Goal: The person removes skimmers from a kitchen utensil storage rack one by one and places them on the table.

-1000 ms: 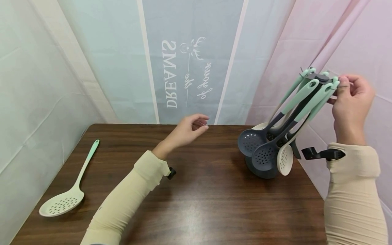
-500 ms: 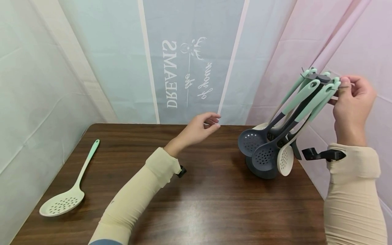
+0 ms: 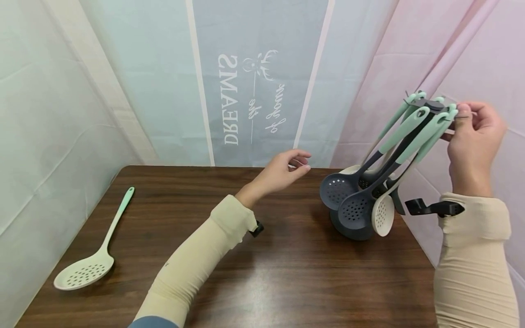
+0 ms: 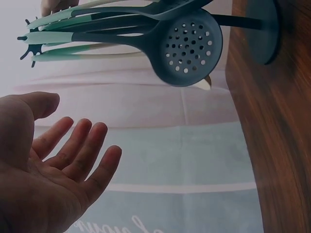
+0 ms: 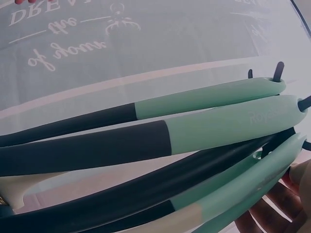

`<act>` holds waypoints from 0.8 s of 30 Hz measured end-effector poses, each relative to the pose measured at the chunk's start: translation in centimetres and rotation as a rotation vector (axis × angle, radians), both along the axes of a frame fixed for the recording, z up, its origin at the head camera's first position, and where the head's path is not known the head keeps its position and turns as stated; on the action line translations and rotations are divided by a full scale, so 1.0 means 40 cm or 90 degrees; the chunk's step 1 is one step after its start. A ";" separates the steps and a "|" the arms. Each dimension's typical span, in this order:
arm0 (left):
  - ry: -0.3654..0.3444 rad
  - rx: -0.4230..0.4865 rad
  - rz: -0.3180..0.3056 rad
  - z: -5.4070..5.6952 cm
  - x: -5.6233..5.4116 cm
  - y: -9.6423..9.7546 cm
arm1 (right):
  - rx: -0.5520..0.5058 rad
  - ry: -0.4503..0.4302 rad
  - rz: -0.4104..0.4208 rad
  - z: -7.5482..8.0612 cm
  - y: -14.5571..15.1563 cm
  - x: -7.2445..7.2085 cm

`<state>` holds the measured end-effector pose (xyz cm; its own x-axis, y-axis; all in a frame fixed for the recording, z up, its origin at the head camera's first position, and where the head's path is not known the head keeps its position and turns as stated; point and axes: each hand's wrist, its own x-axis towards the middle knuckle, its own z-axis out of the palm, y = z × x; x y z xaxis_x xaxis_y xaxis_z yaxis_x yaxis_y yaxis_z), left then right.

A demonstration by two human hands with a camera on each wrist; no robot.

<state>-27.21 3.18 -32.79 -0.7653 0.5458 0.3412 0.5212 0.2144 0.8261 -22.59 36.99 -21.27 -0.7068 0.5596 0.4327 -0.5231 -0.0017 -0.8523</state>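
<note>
A carousel utensil stand, with a dark round base (image 3: 348,233) and a hooked hub (image 3: 435,106), stands at the right of the head view. Several mint-handled utensils hang from it, including a dark skimmer (image 3: 356,212), a dark slotted ladle (image 3: 337,191) and a small white skimmer (image 3: 383,216). Thumb and fingers of my right hand (image 3: 476,141) pinch the top end of a mint-green handle (image 5: 252,187) at the hub; other handles partly hide the fingers. My left hand (image 3: 283,171) hovers left of the stand, holding nothing, its fingers loosely bent in the left wrist view.
A white slotted spoon (image 3: 84,272) with a mint-green handle lies at the left of the brown wooden table (image 3: 287,273). Behind the table hangs a pale cloth (image 3: 262,27) with printed lettering. More cloth closes off both sides.
My left hand has moved steadily right, closer to the utensil stand. My right hand keeps its grip at the hub, and the stand looks nearly still.
</note>
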 end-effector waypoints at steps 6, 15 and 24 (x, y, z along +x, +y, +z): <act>-0.001 0.000 -0.001 0.002 -0.001 0.020 | -0.017 0.009 0.007 0.000 -0.001 -0.002; 0.025 -0.019 -0.010 0.005 -0.001 0.086 | -0.011 0.005 -0.001 0.002 0.004 0.004; 0.041 -0.024 -0.018 0.001 -0.004 0.125 | -0.016 0.015 0.018 0.001 0.006 0.006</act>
<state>-27.38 8.17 -32.76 -0.7270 0.5795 0.3683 0.5790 0.2289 0.7826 -22.34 37.24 -21.24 -0.7128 0.5503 0.4348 -0.5420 -0.0388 -0.8395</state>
